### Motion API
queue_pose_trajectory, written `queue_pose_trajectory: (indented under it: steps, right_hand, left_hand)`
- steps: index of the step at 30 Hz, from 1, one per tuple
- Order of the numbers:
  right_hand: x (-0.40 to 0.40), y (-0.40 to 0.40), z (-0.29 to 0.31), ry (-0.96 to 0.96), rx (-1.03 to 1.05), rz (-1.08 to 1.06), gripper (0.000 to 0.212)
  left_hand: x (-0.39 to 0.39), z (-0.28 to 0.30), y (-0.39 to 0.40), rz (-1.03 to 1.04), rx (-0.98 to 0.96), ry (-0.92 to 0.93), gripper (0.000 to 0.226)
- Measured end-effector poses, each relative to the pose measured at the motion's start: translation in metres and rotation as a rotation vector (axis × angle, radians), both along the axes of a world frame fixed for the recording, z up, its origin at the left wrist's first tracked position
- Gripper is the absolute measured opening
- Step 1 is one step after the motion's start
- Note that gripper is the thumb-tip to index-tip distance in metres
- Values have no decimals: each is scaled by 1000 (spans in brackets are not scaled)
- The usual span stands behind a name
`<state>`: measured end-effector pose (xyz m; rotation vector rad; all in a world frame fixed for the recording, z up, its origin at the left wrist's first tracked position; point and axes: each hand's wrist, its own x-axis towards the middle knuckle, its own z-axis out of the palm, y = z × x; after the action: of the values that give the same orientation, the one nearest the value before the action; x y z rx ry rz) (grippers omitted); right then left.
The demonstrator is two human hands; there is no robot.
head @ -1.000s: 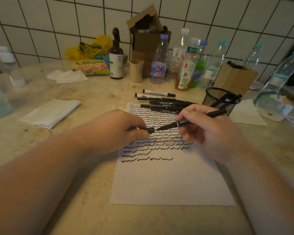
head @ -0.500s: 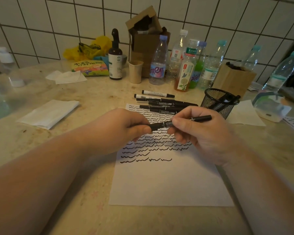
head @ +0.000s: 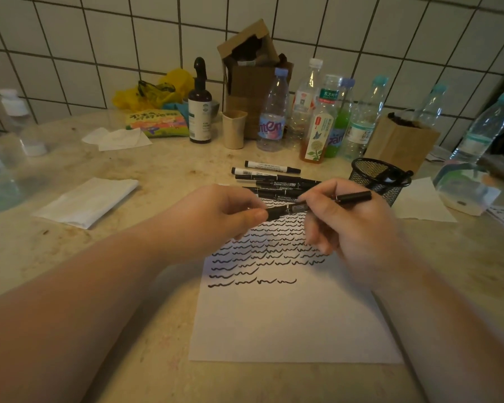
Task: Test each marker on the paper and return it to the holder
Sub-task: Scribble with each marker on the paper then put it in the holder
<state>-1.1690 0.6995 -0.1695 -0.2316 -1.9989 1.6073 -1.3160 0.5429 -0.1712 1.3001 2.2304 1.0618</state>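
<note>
one sheet of paper (head: 288,321) lies nearest on the counter (head: 157,175), with rows of black squiggles. above it, the left hand (head: 216,213) and right hand (head: 358,228) each pinch one black marker (head: 317,205) in curled fingers. beyond lie about six markers (head: 274,178) beside one mesh holder (head: 376,177).

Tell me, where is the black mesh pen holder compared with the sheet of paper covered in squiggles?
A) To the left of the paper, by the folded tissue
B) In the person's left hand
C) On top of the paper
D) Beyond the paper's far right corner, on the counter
D: the mesh holder stands on the counter past the far right corner of the paper, off the sheet, with neither hand touching it.
</note>
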Motion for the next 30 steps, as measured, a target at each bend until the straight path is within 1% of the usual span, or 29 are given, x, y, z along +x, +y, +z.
queue_pose_trajectory:
  steps: [2,4,6,10,13,15,17,18,20,21,24,25,26,27,29,30]
  right_hand:
    - [2,2,2,91,11,-119,19]
    - [5,9,4,170,65,-308,8]
    - [8,19,6,206,84,-493,13]
    - [12,37,11,292,-24,-651,17]
    - [10,48,8,196,60,-738,18]
    - [8,53,6,106,135,-768,22]
    - [7,56,6,60,168,-775,27]
    - [6,57,7,49,174,-772,26]
    - [5,58,7,53,164,-766,17]
    - [4,59,7,70,138,-754,19]
    - [4,56,5,101,123,-720,52]
    - [4,54,5,110,129,-717,57]
    - [5,52,5,117,136,-724,56]
    - [6,51,6,122,148,-743,51]
    - [7,48,6,101,190,-770,33]
    - [7,46,6,60,237,-746,24]
  left_hand:
    - [0,-3,-1,34,-67,130,25]
    - [-2,-7,-5,45,-129,213,26]
    - [-3,-8,-7,43,-151,233,22]
    - [-1,-8,-5,31,-142,232,17]
    - [-2,-10,-5,32,-145,238,17]
    - [-3,-11,-5,30,-130,229,17]
    - [-4,-12,-5,26,-120,230,16]
    - [-4,-12,-5,24,-119,233,16]
    - [-4,-13,-5,24,-118,237,17]
    - [-4,-13,-4,26,-118,237,17]
    - [-3,-13,-4,31,-120,227,16]
    - [-4,-13,-4,30,-123,229,16]
    - [-4,-13,-4,31,-120,231,16]
    - [-5,-14,-4,33,-115,234,17]
    - [-5,-14,-5,36,-109,242,17]
    - [-5,-14,-5,39,-110,242,16]
